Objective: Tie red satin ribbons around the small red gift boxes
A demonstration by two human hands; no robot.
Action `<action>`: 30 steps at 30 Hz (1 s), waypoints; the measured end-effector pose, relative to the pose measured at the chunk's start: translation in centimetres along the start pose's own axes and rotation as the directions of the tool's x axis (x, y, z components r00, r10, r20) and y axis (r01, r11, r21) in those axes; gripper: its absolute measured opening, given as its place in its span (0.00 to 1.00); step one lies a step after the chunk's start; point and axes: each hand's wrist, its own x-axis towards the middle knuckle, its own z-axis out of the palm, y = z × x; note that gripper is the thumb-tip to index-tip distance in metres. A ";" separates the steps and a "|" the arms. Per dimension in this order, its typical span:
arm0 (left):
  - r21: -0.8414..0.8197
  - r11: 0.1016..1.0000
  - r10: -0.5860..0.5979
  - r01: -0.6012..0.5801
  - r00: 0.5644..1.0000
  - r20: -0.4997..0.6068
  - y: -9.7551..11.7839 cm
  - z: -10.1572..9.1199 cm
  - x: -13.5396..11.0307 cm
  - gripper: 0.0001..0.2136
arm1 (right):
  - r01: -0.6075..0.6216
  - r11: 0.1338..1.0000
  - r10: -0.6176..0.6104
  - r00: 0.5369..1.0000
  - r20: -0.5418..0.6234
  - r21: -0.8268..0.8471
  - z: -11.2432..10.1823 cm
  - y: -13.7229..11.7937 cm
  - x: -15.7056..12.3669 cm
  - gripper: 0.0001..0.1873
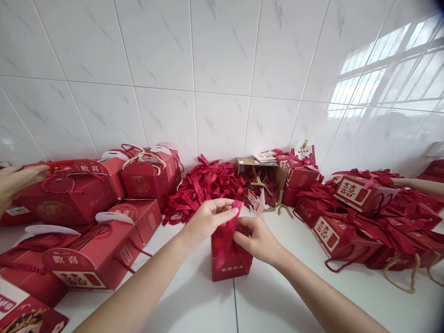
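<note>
A small red gift box (231, 263) with gold characters stands on the white tiled surface in front of me. My left hand (212, 217) pinches a red ribbon (227, 236) above the box, and part of the ribbon hangs down over its front. Close by on the right, my right hand (255, 238) has its fingers curled at the top of the box, by the ribbon. What its fingertips hold, if anything, is hidden. Just behind the hands lies a heap of loose red ribbons (208, 185).
Red boxes with rope handles (100, 245) are stacked on the left; ribboned boxes (347, 240) pile up on the right. An open carton (244, 161) stands against the tiled wall (222, 115). Another person's hand (21, 180) shows at far left, and a forearm (421, 185) at right.
</note>
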 end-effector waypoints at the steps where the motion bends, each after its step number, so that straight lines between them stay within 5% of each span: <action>1: -0.011 0.999 0.033 -0.033 0.999 0.015 -0.2 0.1 0.1 0.17 | -0.015 1.000 0.015 1.000 -0.004 0.021 0.0 0.0 0.0 0.08; 4: -0.061 0.993 0.102 -0.099 0.994 0.047 -0.6 0.0 0.4 0.20 | -0.044 0.996 0.048 0.997 -0.052 0.079 0.2 0.0 0.2 0.12; 10: -0.066 0.998 0.027 -0.021 0.995 0.093 -0.4 -1.3 0.6 0.25 | -0.147 0.943 0.152 0.988 0.007 0.300 0.2 -0.4 0.2 0.13; 16: 0.356 0.908 -0.194 0.221 0.975 -0.111 -2.0 -2.1 0.8 0.21 | -0.132 0.939 0.115 0.991 0.074 0.318 -0.1 -0.2 0.1 0.17; 19: 0.625 0.763 -0.024 0.165 0.973 -0.228 -2.9 -2.1 0.9 0.16 | -0.126 0.932 0.102 0.991 0.088 0.341 -0.2 -0.1 0.1 0.18; 21: 0.636 0.765 0.083 0.098 0.965 -0.248 -2.7 -2.2 0.9 0.15 | -0.142 0.922 0.118 0.989 0.087 0.360 -0.2 0.0 0.0 0.19; 26: 0.463 0.883 0.020 -0.073 0.993 0.118 -0.7 -2.6 0.3 0.15 | -0.142 0.923 0.133 0.990 0.050 0.358 -0.1 0.2 0.0 0.20; 30: 0.476 0.875 0.018 -0.089 0.988 0.153 -0.7 -2.6 -0.1 0.10 | -0.140 0.931 0.152 0.988 -0.010 0.337 0.1 0.3 0.1 0.20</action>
